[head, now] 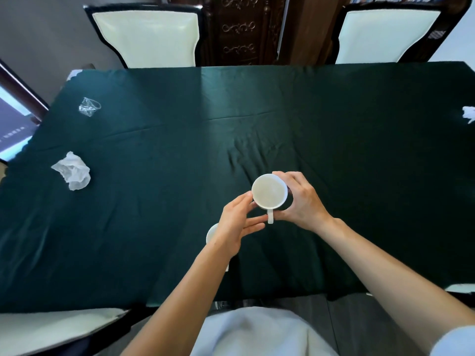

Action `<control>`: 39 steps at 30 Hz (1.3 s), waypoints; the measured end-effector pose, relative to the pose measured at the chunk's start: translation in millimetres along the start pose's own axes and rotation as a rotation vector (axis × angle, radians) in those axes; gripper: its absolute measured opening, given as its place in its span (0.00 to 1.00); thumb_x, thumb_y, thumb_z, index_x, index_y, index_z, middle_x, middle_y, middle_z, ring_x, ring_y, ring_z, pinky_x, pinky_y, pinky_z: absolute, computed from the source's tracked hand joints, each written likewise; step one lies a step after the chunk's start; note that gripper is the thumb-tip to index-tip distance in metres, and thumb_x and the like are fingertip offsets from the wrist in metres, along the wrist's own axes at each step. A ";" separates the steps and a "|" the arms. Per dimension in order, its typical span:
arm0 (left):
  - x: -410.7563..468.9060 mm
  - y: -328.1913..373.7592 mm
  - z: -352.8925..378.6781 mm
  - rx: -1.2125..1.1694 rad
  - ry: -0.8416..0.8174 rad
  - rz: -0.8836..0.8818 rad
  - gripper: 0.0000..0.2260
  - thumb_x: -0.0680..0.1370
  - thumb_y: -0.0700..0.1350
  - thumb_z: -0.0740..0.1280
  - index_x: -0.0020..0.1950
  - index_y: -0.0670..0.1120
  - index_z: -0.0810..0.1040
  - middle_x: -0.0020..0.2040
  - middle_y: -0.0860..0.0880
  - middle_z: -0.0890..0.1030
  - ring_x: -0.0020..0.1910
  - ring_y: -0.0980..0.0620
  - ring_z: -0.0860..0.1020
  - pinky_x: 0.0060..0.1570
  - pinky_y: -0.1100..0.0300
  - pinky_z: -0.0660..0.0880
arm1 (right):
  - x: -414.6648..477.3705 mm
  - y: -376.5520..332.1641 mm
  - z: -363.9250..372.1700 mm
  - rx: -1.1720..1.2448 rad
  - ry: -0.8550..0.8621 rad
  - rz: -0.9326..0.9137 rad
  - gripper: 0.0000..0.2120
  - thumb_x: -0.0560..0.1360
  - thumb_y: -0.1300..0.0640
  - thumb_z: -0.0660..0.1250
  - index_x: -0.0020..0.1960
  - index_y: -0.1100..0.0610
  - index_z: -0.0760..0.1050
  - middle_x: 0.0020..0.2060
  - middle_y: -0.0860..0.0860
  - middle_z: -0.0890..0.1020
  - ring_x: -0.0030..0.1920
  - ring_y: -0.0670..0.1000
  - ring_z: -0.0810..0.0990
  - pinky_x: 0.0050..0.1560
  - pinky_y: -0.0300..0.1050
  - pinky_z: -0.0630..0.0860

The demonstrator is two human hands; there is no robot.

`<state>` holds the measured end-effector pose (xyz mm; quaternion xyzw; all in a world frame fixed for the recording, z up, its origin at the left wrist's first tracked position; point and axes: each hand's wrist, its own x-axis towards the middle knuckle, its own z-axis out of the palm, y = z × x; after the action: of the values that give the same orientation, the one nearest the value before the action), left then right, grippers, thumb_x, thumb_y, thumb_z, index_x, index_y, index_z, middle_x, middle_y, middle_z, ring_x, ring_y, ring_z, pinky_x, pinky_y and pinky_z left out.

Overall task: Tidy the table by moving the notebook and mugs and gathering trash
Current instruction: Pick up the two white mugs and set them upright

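With its fingers curled round the far and right side, the right hand (300, 199) grips a white ceramic mug (269, 192) near the middle of the table, slightly toward the near edge. The mug's mouth faces up and looks empty, and its handle points back toward the person, just beside the right thumb. Whether its base rests on the cloth or is lifted off it cannot be told from this view. The left hand (237, 224) meets the same mug from the left: its thumb touches the wall below the rim, and its fingers lie fairly straight, reaching toward the handle without closing round anything.

Under the left wrist, a second white mug (211, 233) stands on the table, mostly hidden by the arm, with only part of its rim showing.

A dark green tablecloth (359, 176) covers the table, creased ahead of the hands. Well to the left lies a crumpled white tissue (72, 170), and farther back on that side a crushed clear plastic cup (89, 107) lies tipped over. At the right edge of the view sits a white paper wad (469, 116), partly cut off.

Two cream-upholstered chairs with dark frames (146, 34) stand at the far side, with a carved dark wooden cabinet (239, 29) between them. Another cream chair seat (51, 327) shows at the near left.
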<state>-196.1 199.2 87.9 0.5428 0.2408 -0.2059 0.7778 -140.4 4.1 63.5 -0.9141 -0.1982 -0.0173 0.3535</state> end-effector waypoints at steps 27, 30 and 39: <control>-27.2 -101.9 19.3 0.022 0.244 -0.139 0.06 0.83 0.58 0.66 0.57 0.64 0.81 0.60 0.58 0.85 0.49 0.48 0.89 0.47 0.55 0.83 | -84.4 40.6 46.0 0.084 -0.201 0.152 0.48 0.60 0.41 0.85 0.73 0.57 0.72 0.66 0.55 0.81 0.64 0.57 0.81 0.62 0.53 0.80; -26.4 -104.2 19.2 0.009 0.245 -0.142 0.07 0.83 0.58 0.65 0.57 0.65 0.81 0.60 0.59 0.86 0.50 0.48 0.89 0.48 0.55 0.83 | -84.9 43.0 49.3 0.085 -0.192 0.171 0.48 0.60 0.44 0.86 0.74 0.57 0.71 0.67 0.56 0.80 0.65 0.57 0.81 0.63 0.52 0.79; -28.4 -111.5 19.8 0.082 0.235 -0.065 0.16 0.84 0.57 0.65 0.71 0.61 0.78 0.64 0.57 0.84 0.53 0.49 0.88 0.48 0.56 0.83 | -90.1 43.8 57.8 0.091 -0.181 0.199 0.50 0.60 0.42 0.85 0.75 0.53 0.69 0.66 0.54 0.80 0.65 0.55 0.80 0.62 0.48 0.78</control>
<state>-280.7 145.8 27.6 0.5865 0.3390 -0.1758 0.7143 -213.2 -19.1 -23.3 -0.9100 -0.1381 0.1095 0.3753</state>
